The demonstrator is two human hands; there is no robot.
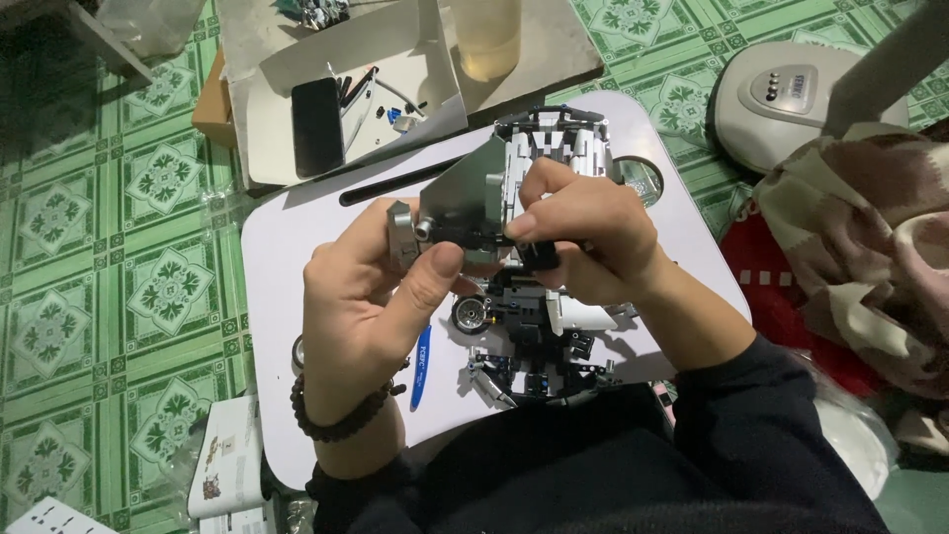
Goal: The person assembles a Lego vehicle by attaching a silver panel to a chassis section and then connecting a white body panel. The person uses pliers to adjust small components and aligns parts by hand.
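Your left hand (371, 297) and right hand (583, 232): both grips closed on grey-white brick car model (494, 193), held above white desk (287, 257).

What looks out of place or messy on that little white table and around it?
Nothing looks broken or spilled. The toy car on the white table is only part-built, with a loose wheel beside it. Both hands, left hand and right hand, hold a grey panel piece above it.
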